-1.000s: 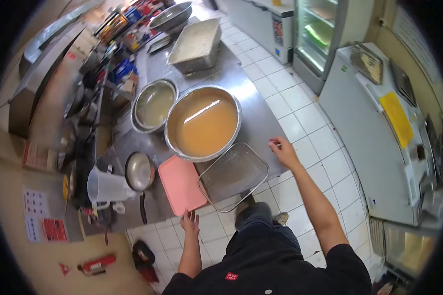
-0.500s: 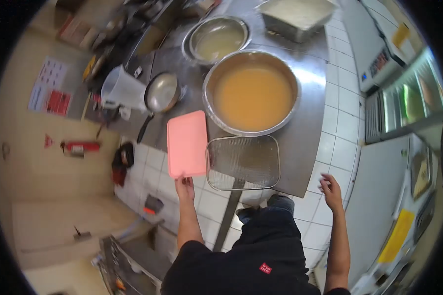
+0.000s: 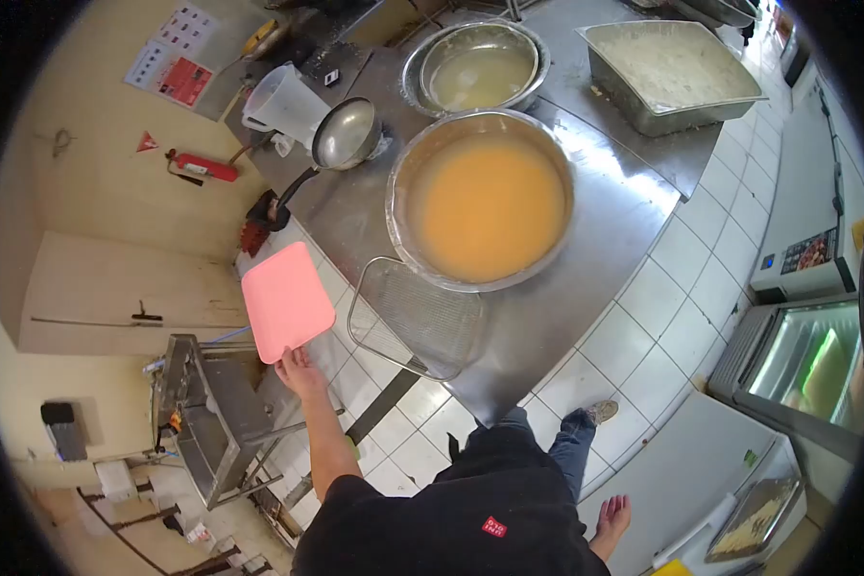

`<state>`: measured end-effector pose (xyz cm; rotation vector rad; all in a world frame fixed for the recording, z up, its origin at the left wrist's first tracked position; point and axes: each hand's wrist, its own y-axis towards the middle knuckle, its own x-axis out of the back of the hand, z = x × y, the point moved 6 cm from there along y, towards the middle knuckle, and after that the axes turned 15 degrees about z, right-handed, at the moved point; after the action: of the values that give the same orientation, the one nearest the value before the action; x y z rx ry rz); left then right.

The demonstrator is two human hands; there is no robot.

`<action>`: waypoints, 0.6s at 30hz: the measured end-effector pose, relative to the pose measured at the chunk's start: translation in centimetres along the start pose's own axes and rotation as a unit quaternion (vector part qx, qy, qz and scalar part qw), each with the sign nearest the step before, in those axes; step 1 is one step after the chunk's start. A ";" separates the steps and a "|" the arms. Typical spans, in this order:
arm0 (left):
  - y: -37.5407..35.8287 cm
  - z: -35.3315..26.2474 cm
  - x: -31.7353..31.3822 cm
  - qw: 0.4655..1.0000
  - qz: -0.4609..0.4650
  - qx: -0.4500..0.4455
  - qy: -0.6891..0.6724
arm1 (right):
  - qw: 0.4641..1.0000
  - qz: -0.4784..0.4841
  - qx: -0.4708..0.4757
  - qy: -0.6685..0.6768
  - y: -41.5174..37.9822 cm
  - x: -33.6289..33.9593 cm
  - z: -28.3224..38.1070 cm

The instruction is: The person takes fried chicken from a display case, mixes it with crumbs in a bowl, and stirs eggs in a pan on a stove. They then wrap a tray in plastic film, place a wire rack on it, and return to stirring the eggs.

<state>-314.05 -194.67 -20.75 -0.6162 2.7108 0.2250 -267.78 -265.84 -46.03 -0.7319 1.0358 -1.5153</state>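
Observation:
My left hand (image 3: 299, 372) grips the near edge of a flat pink rectangular tray (image 3: 288, 302), holding it over the floor, left of the steel table (image 3: 586, 278). My right hand (image 3: 612, 518) hangs low at my right side, fingers loosely apart and nothing in them. A rectangular mesh basket (image 3: 418, 312) juts over the table's left edge, between the tray and a big metal bowl (image 3: 394, 206) of cloudy orange liquid.
A frying pan (image 3: 346, 134) and a clear plastic jug (image 3: 288, 104) stand at the back left. Behind the big bowl are nested bowls (image 3: 542, 67) with pale liquid. A deep metal pan (image 3: 662, 120) sits back right. A metal cart (image 3: 245, 413) is left; a white freezer (image 3: 701, 470) is right.
My left hand has carried the pink tray left, off the table's edge and away from the mesh basket. My right hand has dropped lower beside my body. The view has turned.

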 end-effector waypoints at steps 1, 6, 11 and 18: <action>-1.6 -1.7 0.5 0.999 -0.042 -0.030 0.005 | 0.997 0.048 0.016 -0.051 0.7 -2.4 2.3; -10.2 -6.0 -3.2 0.992 -0.056 -0.111 -0.021 | 0.943 0.200 0.089 -0.251 7.4 -14.6 19.9; -17.8 -10.2 -9.2 0.969 -0.133 -0.171 0.122 | 0.891 0.276 0.135 -0.334 13.5 -25.5 36.0; -24.6 -10.8 -10.6 0.777 -0.271 -0.189 0.536 | 0.830 0.365 0.169 -0.386 20.3 -38.8 49.1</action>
<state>-297.45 -214.95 -8.65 -2.1699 3.2899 0.3368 -207.97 -239.04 -40.13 -0.5177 0.3207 -0.5877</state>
